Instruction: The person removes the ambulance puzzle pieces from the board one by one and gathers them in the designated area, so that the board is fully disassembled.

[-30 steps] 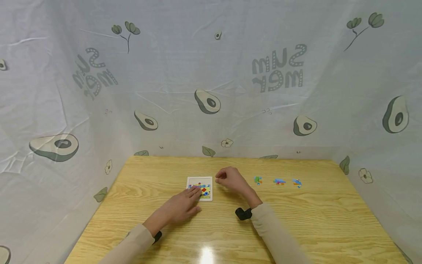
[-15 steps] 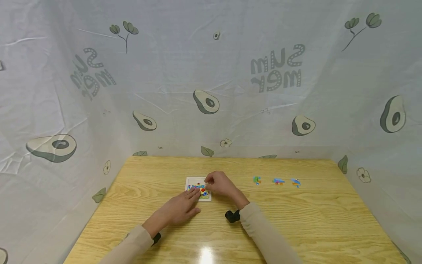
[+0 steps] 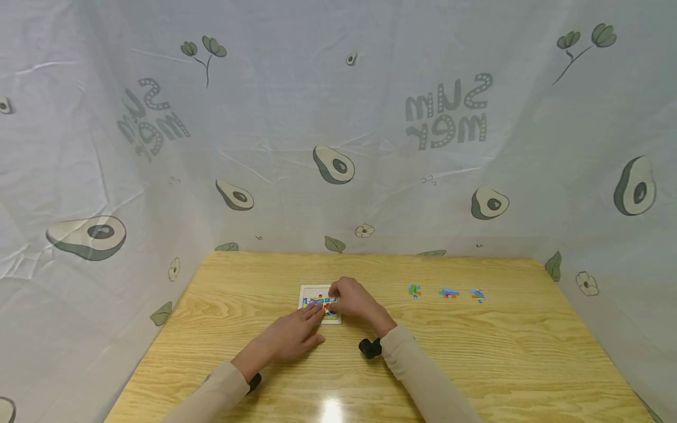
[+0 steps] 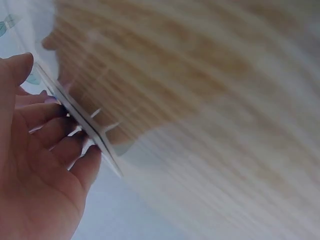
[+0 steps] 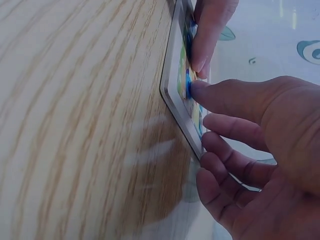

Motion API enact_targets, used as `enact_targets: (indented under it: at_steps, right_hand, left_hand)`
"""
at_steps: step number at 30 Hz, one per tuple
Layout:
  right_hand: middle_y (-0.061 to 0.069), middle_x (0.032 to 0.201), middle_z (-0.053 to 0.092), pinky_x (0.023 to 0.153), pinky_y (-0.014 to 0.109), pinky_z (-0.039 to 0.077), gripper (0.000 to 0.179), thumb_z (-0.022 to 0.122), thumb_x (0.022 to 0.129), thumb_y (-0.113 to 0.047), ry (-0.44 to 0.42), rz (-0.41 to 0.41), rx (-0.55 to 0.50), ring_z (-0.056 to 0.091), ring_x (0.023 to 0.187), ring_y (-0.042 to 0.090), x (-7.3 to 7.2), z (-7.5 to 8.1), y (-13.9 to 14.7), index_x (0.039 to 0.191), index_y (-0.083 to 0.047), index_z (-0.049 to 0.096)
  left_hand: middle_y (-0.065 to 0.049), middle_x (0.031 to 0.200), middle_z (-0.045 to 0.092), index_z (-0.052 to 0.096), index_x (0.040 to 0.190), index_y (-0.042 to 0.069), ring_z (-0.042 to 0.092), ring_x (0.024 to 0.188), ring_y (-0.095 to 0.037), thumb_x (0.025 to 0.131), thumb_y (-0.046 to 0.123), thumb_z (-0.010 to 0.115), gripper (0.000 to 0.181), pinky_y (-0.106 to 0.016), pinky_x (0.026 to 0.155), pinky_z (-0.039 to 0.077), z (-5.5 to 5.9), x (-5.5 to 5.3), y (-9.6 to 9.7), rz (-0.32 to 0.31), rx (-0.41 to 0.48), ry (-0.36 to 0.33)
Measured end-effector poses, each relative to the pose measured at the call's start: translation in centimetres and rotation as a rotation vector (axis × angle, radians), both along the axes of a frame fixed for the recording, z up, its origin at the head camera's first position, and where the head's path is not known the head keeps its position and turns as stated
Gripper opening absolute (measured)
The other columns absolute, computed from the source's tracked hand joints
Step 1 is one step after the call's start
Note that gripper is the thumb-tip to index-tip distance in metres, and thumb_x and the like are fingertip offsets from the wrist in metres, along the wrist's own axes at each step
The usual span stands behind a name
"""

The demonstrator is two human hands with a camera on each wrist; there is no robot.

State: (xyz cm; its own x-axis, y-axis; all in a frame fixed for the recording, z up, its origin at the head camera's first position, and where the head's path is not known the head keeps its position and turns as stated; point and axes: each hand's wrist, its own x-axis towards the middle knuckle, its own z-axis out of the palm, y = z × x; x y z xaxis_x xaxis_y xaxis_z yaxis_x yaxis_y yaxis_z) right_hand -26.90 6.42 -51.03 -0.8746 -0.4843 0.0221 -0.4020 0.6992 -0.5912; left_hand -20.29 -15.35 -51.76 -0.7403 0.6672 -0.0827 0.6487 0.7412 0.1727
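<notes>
Find puzzle tray (image 3: pixel 317 290) on desk (image 3: pixel 508 352), partly under left grip (image 3: pixel 290 336), laid out straight. Can't tell pinch from press for right grip (image 3: pixel 357 299) at tray's right side. Judge light, stiff, prone to sliding; take by rim (image 5: pixel 171 87).

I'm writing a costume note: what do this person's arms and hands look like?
The left sleeve and right sleeve are long, plain and beige. The left wrist device is black and mostly hidden; the right wrist device is black and chunky. The left hand and right hand wear no gloves.
</notes>
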Motion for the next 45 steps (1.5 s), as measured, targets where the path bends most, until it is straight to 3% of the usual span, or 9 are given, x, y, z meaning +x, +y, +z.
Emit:
enact_targets:
  at_steps: [6,15,26,37,45]
  right_hand:
    - [0.011,0.104,0.075,0.088,0.046,0.060,0.015,0.079,0.089,-0.008,-0.015,0.001,-0.005,0.068,0.093,0.022,-0.04,0.43,0.03,0.103,-0.001,0.078]
    - [0.012,0.105,0.074,0.090,0.044,0.059,0.016,0.078,0.090,-0.006,-0.028,-0.009,0.025,0.066,0.097,0.022,0.37,0.76,-0.27,0.104,0.000,0.076]
    - [0.012,0.102,0.074,0.088,0.044,0.059,0.013,0.077,0.090,-0.004,-0.052,-0.020,0.019,0.062,0.086,0.018,0.39,0.78,-0.64,0.102,0.000,0.075]
    - [0.013,0.103,0.073,0.091,0.046,0.059,0.014,0.077,0.091,-0.005,-0.035,-0.026,0.019,0.065,0.095,0.023,0.37,0.68,-0.55,0.103,0.001,0.075]
    - [0.010,0.099,0.071,0.085,0.041,0.057,0.013,0.078,0.090,-0.005,-0.027,-0.029,0.028,0.061,0.088,0.019,0.33,0.52,-0.35,0.102,-0.001,0.075]
  left_hand:
    - [-0.014,0.170,0.038,0.040,0.162,0.004,0.034,0.160,-0.030,0.111,0.047,0.048,0.068,-0.047,0.127,0.039,0.14,-0.26,0.24,0.012,-0.009,-0.016]
    - [-0.015,0.169,0.040,0.040,0.161,0.003,0.037,0.159,-0.031,0.111,0.047,0.049,0.068,-0.045,0.127,0.040,0.23,0.14,0.29,0.001,-0.047,0.020]
    - [-0.016,0.168,0.041,0.042,0.160,0.002,0.038,0.158,-0.032,0.110,0.046,0.051,0.067,-0.046,0.126,0.041,0.41,0.31,0.30,0.007,-0.045,0.017]
    - [-0.017,0.167,0.042,0.043,0.160,0.001,0.039,0.158,-0.032,0.110,0.045,0.051,0.067,-0.046,0.126,0.041,0.26,0.21,0.36,0.001,-0.045,0.030]
    - [-0.015,0.168,0.041,0.041,0.161,0.003,0.038,0.159,-0.031,0.110,0.047,0.049,0.068,-0.045,0.127,0.040,0.01,-0.02,0.44,-0.005,-0.070,0.031]
